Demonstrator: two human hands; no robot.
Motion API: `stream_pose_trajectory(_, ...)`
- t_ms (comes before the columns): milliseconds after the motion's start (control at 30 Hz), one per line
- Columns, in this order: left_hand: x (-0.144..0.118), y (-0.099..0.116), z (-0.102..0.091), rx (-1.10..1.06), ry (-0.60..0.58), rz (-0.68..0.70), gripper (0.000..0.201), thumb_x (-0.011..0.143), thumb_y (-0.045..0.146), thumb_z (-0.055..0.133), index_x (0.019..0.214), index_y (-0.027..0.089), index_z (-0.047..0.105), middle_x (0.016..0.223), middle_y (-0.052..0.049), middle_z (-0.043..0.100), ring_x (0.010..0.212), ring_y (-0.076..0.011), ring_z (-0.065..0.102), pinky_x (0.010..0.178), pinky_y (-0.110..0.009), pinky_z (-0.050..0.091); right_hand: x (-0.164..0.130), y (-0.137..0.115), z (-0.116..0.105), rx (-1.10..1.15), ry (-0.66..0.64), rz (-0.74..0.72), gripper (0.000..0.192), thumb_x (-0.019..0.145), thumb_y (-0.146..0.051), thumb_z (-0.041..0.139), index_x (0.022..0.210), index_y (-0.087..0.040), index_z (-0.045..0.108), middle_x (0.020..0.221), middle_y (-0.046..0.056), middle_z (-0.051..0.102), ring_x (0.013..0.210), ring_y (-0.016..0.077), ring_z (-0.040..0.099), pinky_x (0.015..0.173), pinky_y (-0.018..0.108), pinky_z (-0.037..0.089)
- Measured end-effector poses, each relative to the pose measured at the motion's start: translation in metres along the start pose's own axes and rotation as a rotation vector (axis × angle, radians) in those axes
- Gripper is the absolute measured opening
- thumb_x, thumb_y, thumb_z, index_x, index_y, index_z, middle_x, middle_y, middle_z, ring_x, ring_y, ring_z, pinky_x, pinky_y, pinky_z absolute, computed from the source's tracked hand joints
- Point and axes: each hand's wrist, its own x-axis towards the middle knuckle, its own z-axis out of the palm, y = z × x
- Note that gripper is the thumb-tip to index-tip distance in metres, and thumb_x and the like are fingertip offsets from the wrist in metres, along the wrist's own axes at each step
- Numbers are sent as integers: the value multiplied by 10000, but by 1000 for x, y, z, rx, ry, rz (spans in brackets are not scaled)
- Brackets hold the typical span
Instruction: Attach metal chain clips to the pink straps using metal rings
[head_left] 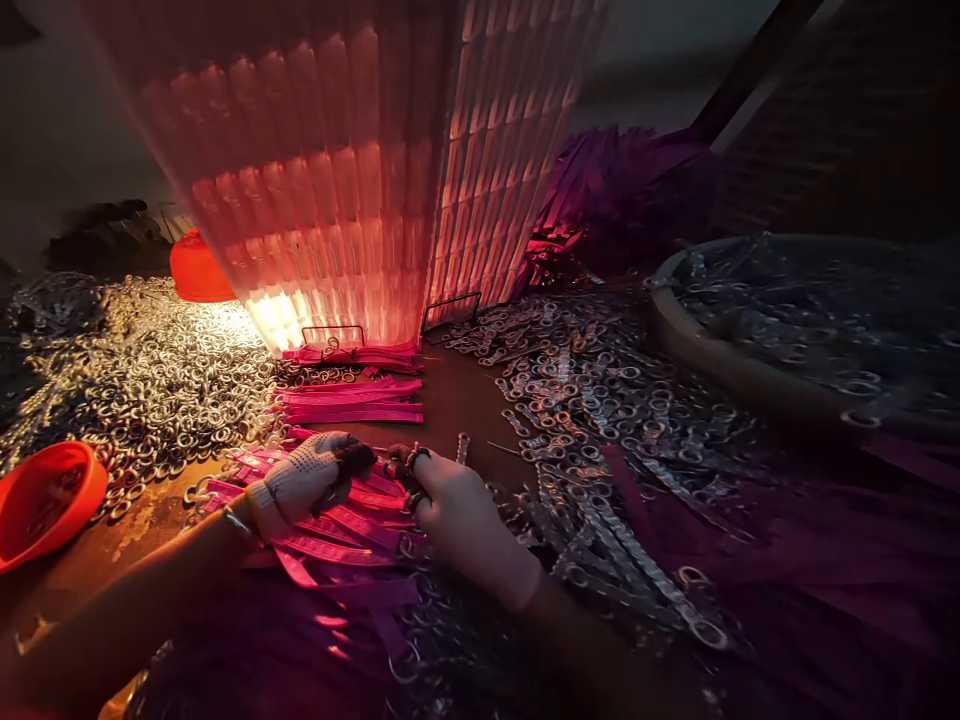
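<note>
My left hand (315, 472), in a white dotted glove with dark fingertips, is closed in a pinch above the bright pink straps (330, 545). Facing it from the right, my right hand (469, 525) wears a white glove with dark fingertip covers, its thumb and fingers pressed together. A thin pale piece (381, 451) spans the small gap between both sets of fingertips; its kind is too small to make out. More pink straps (352, 402) lie in a row just beyond my hands. A single metal clasp (463, 447) rests beyond my right knuckles.
Silvery metal rings (180, 390) are heaped at left, beside an orange bowl (56, 500) and a lit orange lamp (199, 268). Ribbed translucent panels (337, 200) stand ahead. Metal clasps (585, 400) spread at right near a large basin (720, 350). Purple straps (825, 560) pile at lower right.
</note>
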Motion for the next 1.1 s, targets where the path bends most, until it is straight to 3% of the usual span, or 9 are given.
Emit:
stream_pose_trajectory(133,-13,-12,8,-56,26,45,345,909,500,492,756,192,514,441,69,404,344,-74,314,347,-196,221,7,-16,7,-152,-68,-29,229,759,-43,482,884,-157,637,905,96,704,787,195,614,661,276,348)
stream_pose_trajectory(267,-7,-26,14,330,161,306,161,883,277,528,803,161,606,661,-7,595,564,-106,502,540,-221,387,7,-18,13,-210,-72,22,189,776,-61,490,851,-157,633,896,99,702,800,198,621,667,282,347)
stream_pose_trajectory(333,-2,-32,15,437,151,370,125,856,205,525,836,152,636,781,-40,659,686,-139,557,642,-248,421,7,-18,16,-223,-54,56,199,768,-60,485,854,-161,633,893,97,699,812,204,623,678,284,355)
stream_pose_trajectory(500,10,-42,12,268,34,262,225,851,199,467,870,127,679,800,-51,685,722,-152,582,650,-246,450,8,-15,15,-196,-94,76,244,787,-46,470,937,-156,628,967,100,699,890,211,636,734,274,393)
stream_pose_trajectory(600,11,-48,10,158,75,246,223,831,213,500,876,129,701,777,-45,683,741,-156,588,665,-242,463,11,-14,10,-222,-238,41,246,802,-83,503,1013,-148,611,1010,111,707,925,218,656,740,269,414)
stream_pose_trajectory(700,12,-57,12,210,143,267,174,805,208,548,820,134,705,765,-50,689,712,-164,571,661,-254,453,15,-15,7,-321,-330,61,242,800,-104,505,1013,-140,614,948,129,729,856,240,689,669,283,419)
stream_pose_trajectory(933,13,-60,19,323,131,219,171,774,102,506,690,141,649,681,-40,654,632,-150,527,600,-245,372,18,-19,7,-353,-378,-44,205,817,-199,542,974,-127,653,877,150,736,813,280,707,634,307,439)
stream_pose_trajectory(1100,16,-55,9,110,73,143,100,728,106,589,679,147,666,663,-15,631,652,-144,502,620,-234,381,16,-28,10,-359,-347,-10,234,849,-211,505,1008,-137,658,857,135,733,778,287,699,610,332,448)
